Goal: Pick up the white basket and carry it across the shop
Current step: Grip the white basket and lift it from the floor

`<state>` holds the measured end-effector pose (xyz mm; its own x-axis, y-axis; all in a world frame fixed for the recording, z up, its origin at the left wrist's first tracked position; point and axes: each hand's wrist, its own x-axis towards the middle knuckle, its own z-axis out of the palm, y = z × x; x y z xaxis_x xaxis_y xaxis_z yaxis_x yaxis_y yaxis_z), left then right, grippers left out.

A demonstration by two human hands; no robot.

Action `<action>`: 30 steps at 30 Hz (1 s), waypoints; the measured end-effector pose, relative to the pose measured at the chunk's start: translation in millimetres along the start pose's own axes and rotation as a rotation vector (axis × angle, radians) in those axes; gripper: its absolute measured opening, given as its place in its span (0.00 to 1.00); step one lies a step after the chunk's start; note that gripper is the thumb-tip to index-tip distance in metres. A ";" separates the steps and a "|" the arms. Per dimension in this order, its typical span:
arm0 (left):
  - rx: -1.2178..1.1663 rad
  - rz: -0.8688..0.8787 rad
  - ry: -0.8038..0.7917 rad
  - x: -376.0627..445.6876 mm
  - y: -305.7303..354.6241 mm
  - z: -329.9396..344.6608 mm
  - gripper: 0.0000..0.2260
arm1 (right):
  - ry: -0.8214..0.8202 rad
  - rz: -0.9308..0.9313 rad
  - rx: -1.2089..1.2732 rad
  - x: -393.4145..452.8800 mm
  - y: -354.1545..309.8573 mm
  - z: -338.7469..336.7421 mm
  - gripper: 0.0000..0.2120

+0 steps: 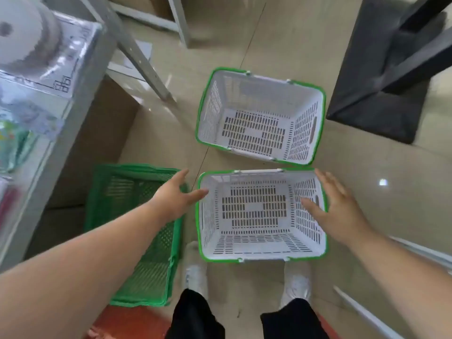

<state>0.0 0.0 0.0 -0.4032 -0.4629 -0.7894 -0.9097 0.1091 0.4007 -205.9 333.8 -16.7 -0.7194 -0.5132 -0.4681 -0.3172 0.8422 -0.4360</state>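
Note:
Two white baskets with green rims stand on the tiled floor. The near white basket (259, 238) is just in front of my feet; the far white basket (256, 94) sits right behind it, turned slightly. My left hand (175, 195) hovers at the near basket's left rim, fingers spread, thumb tip at the rim. My right hand (335, 209) is at its right rim, fingers apart, thumb reaching over the inside wall. Neither hand holds anything. Both baskets are empty.
A stack of green crates (137, 231) lies on the floor to the left. A metal shelf (46, 133) with packaged goods stands further left. A dark mat and black stand base (381, 99) are at the upper right. An orange crate (127, 321) is by my left leg.

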 end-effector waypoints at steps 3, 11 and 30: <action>-0.032 -0.148 -0.067 43.9 -28.7 38.8 0.49 | -0.020 0.152 -0.044 25.7 56.2 35.5 0.46; 0.113 -0.275 -0.115 116.8 -65.3 101.3 0.22 | -0.174 0.358 -0.020 52.4 122.7 104.2 0.54; 0.131 -0.191 -0.098 48.0 60.4 -32.5 0.07 | -0.083 0.420 -0.005 9.8 19.7 -35.9 0.54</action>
<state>-71.1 -44.3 1.4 -0.2248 -0.3990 -0.8890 -0.9728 0.1439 0.1814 -241.4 351.3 -2.4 -0.7347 -0.1367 -0.6644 -0.0101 0.9816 -0.1908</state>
